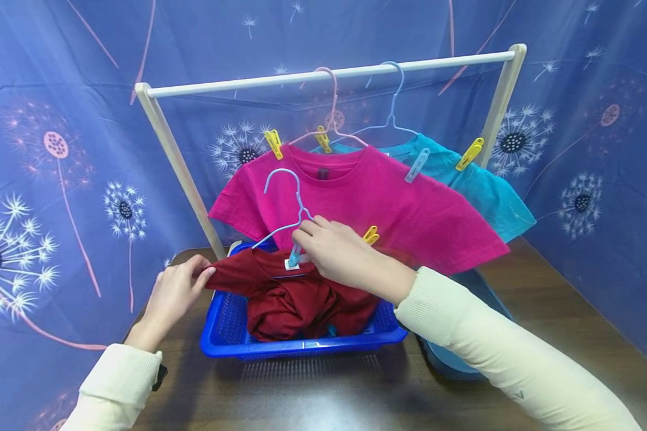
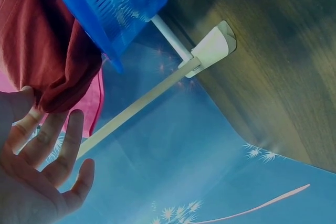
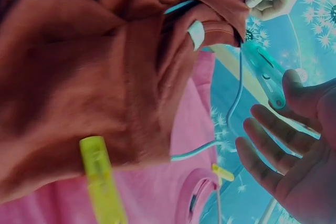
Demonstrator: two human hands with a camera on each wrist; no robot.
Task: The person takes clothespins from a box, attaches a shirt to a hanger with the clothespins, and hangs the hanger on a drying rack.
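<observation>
A dark red T-shirt (image 1: 296, 299) hangs on a light blue hanger (image 1: 299, 197) over the blue basket, its lower part bunched inside. My left hand (image 1: 175, 293) pinches the end of its sleeve (image 2: 58, 82) between thumb and fingers. My right hand (image 1: 336, 248) is at the hanger's neck and pinches a light blue clothespin (image 3: 265, 72) between thumb and forefinger, its other fingers spread. In the head view that clothespin is partly hidden by the hand, near the white collar label (image 1: 292, 264). A yellow clothespin (image 3: 102, 182) grips the red shirt's other shoulder.
Behind, a white rail (image 1: 205, 88) carries a magenta T-shirt (image 1: 345, 191) and a turquoise T-shirt (image 1: 496, 200) on hangers, with clothespins on their shoulders. The blue basket (image 1: 302, 346) stands on the wooden table (image 1: 313, 395). A dark blue tub (image 1: 453, 362) sits at its right.
</observation>
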